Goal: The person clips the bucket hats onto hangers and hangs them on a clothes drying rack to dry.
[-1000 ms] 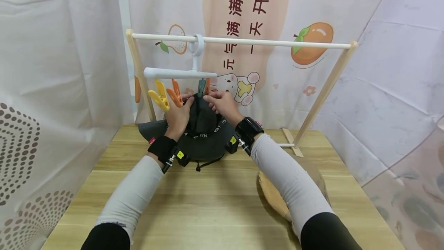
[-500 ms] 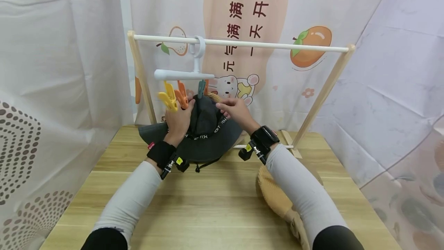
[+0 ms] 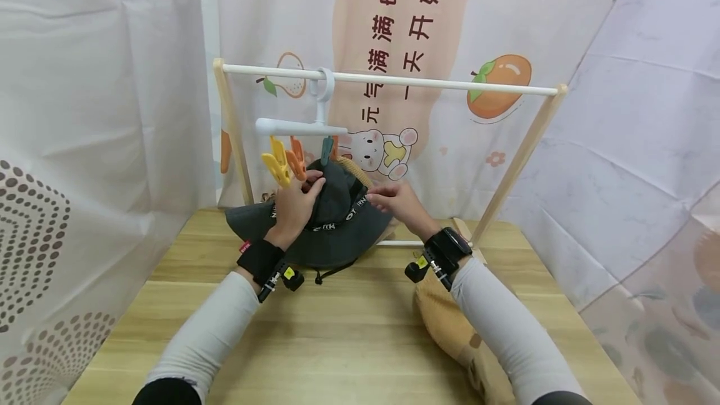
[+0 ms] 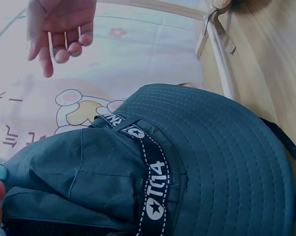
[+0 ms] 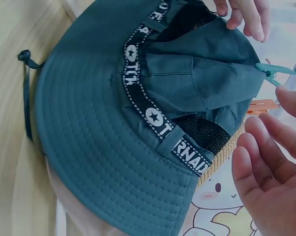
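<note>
A dark grey-green bucket hat (image 3: 326,242) with a lettered black band (image 4: 150,182) hangs from a pale hanger (image 3: 300,128). A teal clothespin (image 5: 276,71) grips its crown. Just behind sits an orange clothespin (image 5: 263,105), and tan woven material (image 3: 354,170) shows past the crown. My left hand (image 3: 295,205) is at the crown's left side, its relaxed fingertips right at the fabric. To the right, my right hand (image 3: 399,205) is apart from the hat, fingers loosely bent and holding nothing. Yellow (image 3: 275,164) and orange clothespins (image 3: 296,158) hang at the hanger's left.
A wooden rack with a white rod (image 3: 439,83) carries the hanger. On the wooden table (image 3: 332,342), a tan fabric item (image 3: 450,324) lies partly under my right forearm. A printed curtain (image 3: 427,42) hangs behind, with white sheets at both sides.
My right hand has moved from beside the teal clothespin rightward and down, away from the crown. My left hand has stayed at the hat's left side. The view has tilted up slightly.
</note>
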Available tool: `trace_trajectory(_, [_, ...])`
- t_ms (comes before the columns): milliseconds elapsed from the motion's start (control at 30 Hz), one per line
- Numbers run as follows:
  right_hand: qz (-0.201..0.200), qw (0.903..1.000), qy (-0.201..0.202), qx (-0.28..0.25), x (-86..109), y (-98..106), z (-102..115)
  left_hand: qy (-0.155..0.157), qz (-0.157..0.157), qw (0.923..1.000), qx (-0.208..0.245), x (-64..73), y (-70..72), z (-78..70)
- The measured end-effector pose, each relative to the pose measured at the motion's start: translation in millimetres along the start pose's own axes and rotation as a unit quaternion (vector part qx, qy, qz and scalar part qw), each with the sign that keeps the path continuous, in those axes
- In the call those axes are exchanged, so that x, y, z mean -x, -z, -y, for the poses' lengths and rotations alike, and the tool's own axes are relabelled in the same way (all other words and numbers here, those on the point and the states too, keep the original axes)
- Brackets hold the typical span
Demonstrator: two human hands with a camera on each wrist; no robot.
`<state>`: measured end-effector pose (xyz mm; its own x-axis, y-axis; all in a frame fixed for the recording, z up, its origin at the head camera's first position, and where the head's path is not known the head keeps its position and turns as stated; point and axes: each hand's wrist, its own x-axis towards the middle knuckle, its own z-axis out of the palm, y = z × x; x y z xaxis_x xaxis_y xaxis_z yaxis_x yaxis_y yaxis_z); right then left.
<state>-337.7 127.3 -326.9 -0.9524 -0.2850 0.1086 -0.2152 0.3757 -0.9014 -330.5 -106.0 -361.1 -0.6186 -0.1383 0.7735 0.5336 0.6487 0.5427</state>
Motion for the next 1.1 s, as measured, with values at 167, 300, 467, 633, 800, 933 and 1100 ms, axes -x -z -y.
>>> trace_trajectory(167, [0.000,1.0000,0.003,0.008,8.3,2,-3,-0.023,0.028,0.9993,0.005,4.3,2.2,2.4])
trace_trajectory(300, [0.002,0.9993,0.012,0.035,17.4,5,-8,-0.029,0.040,0.9987,0.015,10.4,2.0,1.9])
trace_trajectory(467, [0.002,0.9961,0.023,0.086,25.4,11,-18,-0.037,0.052,0.9975,0.030,19.0,1.6,-1.0])
trace_trajectory(633, [-0.001,0.9931,0.027,0.114,34.4,20,-30,-0.046,0.057,0.9967,0.035,25.4,-1.5,-2.5])
trace_trajectory(800, [0.003,0.9915,0.019,0.129,43.6,24,-41,-0.044,0.063,0.9963,0.039,31.4,-4.3,-2.8])
trace_trajectory(933, [0.002,0.9885,0.024,0.149,51.0,27,-50,-0.039,0.076,0.9954,0.043,37.0,-7.0,-2.9])
trace_trajectory(1100, [-0.002,0.9832,0.009,0.182,62.5,31,-60,-0.026,0.083,0.9950,0.048,44.4,-11.3,-2.4])
